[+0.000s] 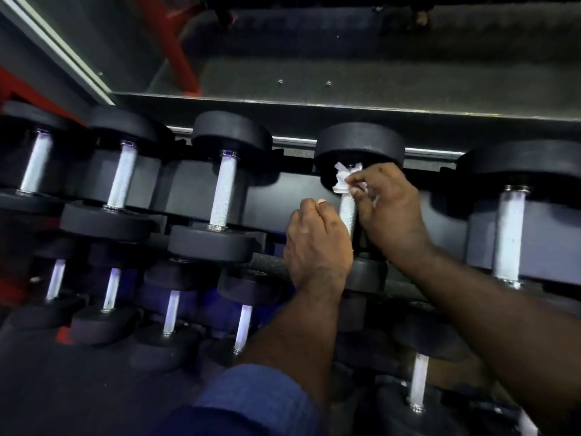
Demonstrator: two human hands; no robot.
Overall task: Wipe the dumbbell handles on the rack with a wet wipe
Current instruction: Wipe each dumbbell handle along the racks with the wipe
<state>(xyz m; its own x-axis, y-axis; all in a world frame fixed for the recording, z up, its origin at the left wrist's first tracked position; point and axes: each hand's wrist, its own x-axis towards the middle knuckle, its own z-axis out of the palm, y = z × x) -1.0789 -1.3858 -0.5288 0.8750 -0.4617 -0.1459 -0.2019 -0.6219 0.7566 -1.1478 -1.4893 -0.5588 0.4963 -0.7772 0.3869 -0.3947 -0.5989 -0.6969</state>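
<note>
Pinching wet wipe point(342, 181) on dumbbell handle point(347, 214) w/ R hand point(391, 210); L hand point(317, 243) curled, grip unclear.

handle point(347, 212): lower end hidden behind left hand point(317, 243) and right hand point(393, 212)
wet wipe point(342, 182): at handle's top, partly under right fingers point(361, 177)
lower dumbbells point(172, 311): below-left of handle, blurred

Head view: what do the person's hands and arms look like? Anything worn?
Both bare: no gloves, rings or watch visible on the left hand or right hand. A blue sleeve covers the left arm near the bottom edge, stopping well short of the wrist. Right arm bare as far as shown.
</note>
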